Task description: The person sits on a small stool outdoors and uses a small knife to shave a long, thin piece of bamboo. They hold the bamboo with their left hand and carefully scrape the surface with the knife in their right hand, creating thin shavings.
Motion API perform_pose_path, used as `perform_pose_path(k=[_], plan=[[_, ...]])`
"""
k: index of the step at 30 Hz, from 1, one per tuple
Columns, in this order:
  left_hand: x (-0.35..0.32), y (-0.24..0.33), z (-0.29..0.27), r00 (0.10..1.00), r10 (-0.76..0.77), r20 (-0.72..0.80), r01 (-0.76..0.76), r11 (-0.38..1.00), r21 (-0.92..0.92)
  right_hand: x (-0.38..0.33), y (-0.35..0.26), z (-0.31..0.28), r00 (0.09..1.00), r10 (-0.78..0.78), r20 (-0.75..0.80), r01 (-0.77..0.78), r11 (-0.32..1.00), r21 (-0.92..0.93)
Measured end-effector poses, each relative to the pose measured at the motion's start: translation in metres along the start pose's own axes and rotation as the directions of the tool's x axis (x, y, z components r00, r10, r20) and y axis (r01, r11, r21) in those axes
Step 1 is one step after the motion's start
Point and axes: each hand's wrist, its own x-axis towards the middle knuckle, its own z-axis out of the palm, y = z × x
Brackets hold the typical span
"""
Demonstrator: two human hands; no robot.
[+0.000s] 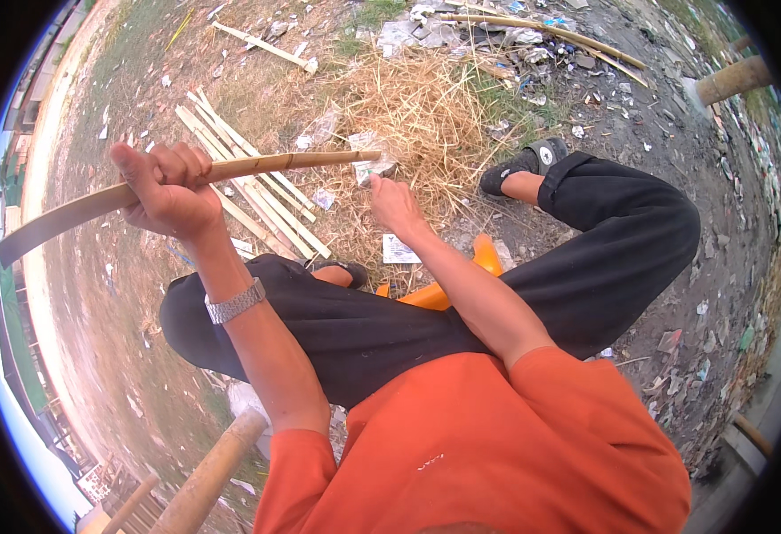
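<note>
My left hand [173, 191] is raised and wrapped around a long bamboo strip [270, 164]. Several dark marks cross the strip, and its wide left end reaches past my fist. Close to the strip's right end, my right hand [396, 206] is closed in a fist. A small greyish shape shows just above those fingers, but whether it is a blade or litter behind is unclear. Beyond both hands lies a heap of thin, straw-coloured shavings [430, 111]. Several split bamboo strips [270, 209] rest on the ground behind my left hand.
An orange plastic seat [487, 256] shows between my legs. Bamboo poles [208, 472] stand at the lower left, and another pole [736, 80] is at the upper right. Longer bamboo pieces [551, 32] lie at the back. Scattered litter covers the dirt ground.
</note>
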Motion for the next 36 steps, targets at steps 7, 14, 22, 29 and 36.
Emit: perform_pose_path(k=[7, 14, 22, 29, 36], plan=[[-0.001, -0.001, 0.001, 0.999, -0.012, 0.042, 0.012, 1.0, 0.007, 0.006, 0.013, 0.005, 0.998, -0.049, -0.044, 0.046, 0.997, -0.054], [0.003, 0.0, -0.004, 0.999, -0.037, 0.037, 0.035, 0.997, 0.065, 0.021, 0.022, 0.006, 0.999, -0.014, 0.04, 0.018, 0.995, -0.094], [0.003, -0.002, 0.0, 0.999, -0.02, 0.036, 0.017, 0.996, 0.091, 0.044, 0.038, 0.013, 0.998, 0.042, 0.044, -0.036, 0.99, -0.134], [0.003, -0.001, -0.005, 0.996, -0.033, 0.079, 0.024, 0.992, 0.122, 0.052, 0.064, 0.026, 0.995, 0.085, 0.056, -0.073, 0.98, -0.186], [0.004, -0.002, 0.007, 0.993, -0.024, 0.112, 0.012, 0.994, 0.109, 0.064, 0.082, 0.034, 0.981, 0.178, 0.074, -0.154, 0.956, -0.25]])
